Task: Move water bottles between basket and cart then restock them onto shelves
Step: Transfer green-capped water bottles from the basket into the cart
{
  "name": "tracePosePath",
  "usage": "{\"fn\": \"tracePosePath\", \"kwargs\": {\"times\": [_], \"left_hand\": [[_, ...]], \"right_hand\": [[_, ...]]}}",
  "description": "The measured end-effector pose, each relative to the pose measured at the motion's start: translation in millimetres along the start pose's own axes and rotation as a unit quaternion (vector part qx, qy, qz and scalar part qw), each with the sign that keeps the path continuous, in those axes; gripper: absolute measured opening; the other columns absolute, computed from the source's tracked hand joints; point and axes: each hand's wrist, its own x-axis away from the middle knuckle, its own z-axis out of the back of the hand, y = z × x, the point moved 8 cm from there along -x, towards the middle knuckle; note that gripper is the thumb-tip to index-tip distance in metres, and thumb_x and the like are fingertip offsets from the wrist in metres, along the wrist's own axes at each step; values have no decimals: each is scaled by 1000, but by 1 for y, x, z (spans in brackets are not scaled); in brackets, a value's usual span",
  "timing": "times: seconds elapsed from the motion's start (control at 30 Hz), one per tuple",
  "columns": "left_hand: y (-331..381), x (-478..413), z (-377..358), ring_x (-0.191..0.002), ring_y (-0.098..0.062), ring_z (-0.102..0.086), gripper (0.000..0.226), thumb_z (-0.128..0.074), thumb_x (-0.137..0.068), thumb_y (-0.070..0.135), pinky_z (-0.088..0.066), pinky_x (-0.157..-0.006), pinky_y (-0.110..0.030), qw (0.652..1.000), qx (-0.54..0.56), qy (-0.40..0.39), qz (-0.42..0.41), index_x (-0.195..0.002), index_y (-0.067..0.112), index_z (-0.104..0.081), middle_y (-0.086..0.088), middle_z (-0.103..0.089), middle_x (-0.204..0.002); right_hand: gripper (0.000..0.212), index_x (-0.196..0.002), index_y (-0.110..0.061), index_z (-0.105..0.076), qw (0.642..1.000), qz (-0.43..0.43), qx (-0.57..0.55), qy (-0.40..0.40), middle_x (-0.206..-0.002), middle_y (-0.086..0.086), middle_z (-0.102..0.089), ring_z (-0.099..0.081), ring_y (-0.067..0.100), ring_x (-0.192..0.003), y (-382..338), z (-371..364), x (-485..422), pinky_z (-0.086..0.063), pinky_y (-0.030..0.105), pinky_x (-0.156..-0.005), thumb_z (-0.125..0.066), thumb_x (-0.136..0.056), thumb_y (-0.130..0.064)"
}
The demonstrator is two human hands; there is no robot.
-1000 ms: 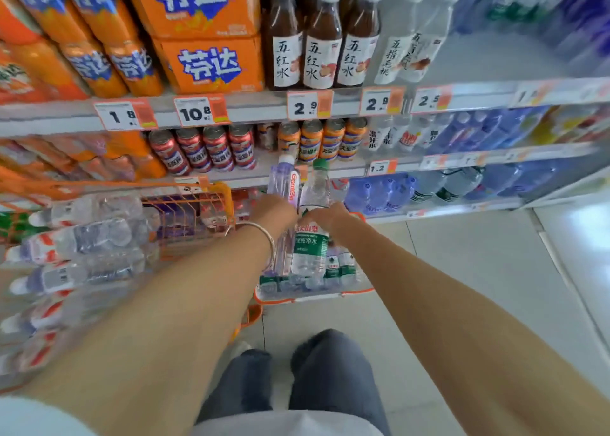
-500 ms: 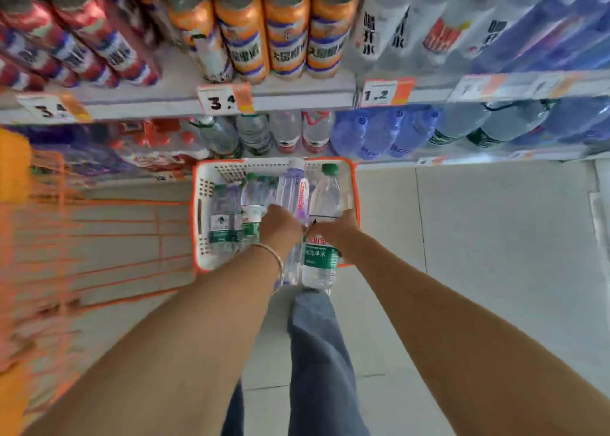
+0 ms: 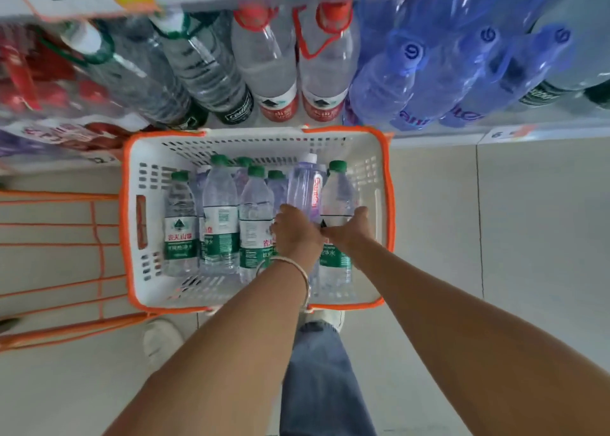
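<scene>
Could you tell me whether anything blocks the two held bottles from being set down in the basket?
Nothing visible does. The left hand holds the lilac bottle and the right hand the green-capped bottle, both inside the right end of the basket; the standing bottles crowd only their left side. The floor beneath them is hidden.

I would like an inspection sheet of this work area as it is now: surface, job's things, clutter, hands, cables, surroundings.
Surface: pale tiled floor; the basket stands on it.
Job's things: white basket with an orange rim holds upright water bottles with green caps.
Clutter: nothing seen.
Hands: left hand grips a purple bottle; right hand grips a green-capped bottle; both bottles are within the basket's walls.
Cables: nothing seen.
Surroundings: orange wire cart to the left of the basket; shelf behind it with large bottles.
</scene>
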Motion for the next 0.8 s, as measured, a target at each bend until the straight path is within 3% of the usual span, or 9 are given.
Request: {"fn": "tracePosePath", "kwargs": {"times": [0.17, 0.23, 0.37, 0.43, 0.53, 0.7, 0.8], "left_hand": [[-10, 7, -7, -141, -38, -21, 85, -61, -93, 11, -27, -113, -40, 998, -68, 4, -11, -151, -3, 0, -21, -19, -153], [-13, 11, -3, -138, -37, -23, 85, -62, -92, 12, -30, -111, -42, 996, -84, 1, -31, -151, -4, -4, -21, -19, -152], [-14, 24, 11, -133, -37, -30, 62, -54, -95, 14, -42, -103, -46, 992, -103, -3, -68, -147, 3, -23, -21, -28, -147], [-13, 29, 18, -135, -36, -29, 57, -49, -97, 18, -41, -105, -47, 992, -101, -18, -71, -148, 7, -26, -20, -28, -148], [-7, 45, 44, -138, -35, -28, 58, -42, -99, 20, -36, -106, -46, 990, -114, -8, -79, -152, 9, -19, -19, -26, -152], [-10, 87, 103, -130, -37, -40, 56, -43, -99, 28, -39, -103, -49, 984, -146, 5, -98, -149, 11, -24, -19, -40, -144], [-19, 122, 151, -144, -40, -18, 62, -37, -102, 38, -21, -115, -51, 970, -214, 28, -117, -155, 18, -11, -13, -15, -160]], "right_hand": [[88, -139, -17, -30, 998, 47, 46, 4, -134, 16, -48, -52, 35, -118, 3, -14, 0, -48, 41, -96, -83, -70, -24], [85, -140, -17, -30, 995, 66, 74, -26, -133, 14, -49, -53, 32, -117, -1, -16, 4, -50, 40, -94, -82, -73, -20], [79, -139, -14, -33, 993, 55, 95, -45, -130, 14, -52, -55, 32, -113, -11, -14, 18, -52, 41, -89, -79, -75, -20], [75, -139, -13, -32, 993, 54, 94, -38, -130, 15, -52, -56, 32, -112, -17, -9, 26, -52, 36, -83, -76, -78, -19], [75, -141, -13, -31, 994, 69, 85, -22, -136, 15, -50, -55, 33, -117, -31, -1, 50, -50, 38, -88, -75, -80, -20], [81, -145, -16, -30, 993, 97, 68, -8, -132, 15, -52, -55, 32, -116, -54, 5, 123, -49, 39, -91, -77, -79, -26], [85, -151, -23, -20, 985, 138, 106, 4, -145, 15, -39, -44, 34, -130, -71, 5, 186, -43, 41, -99, -72, -84, -35]]}}
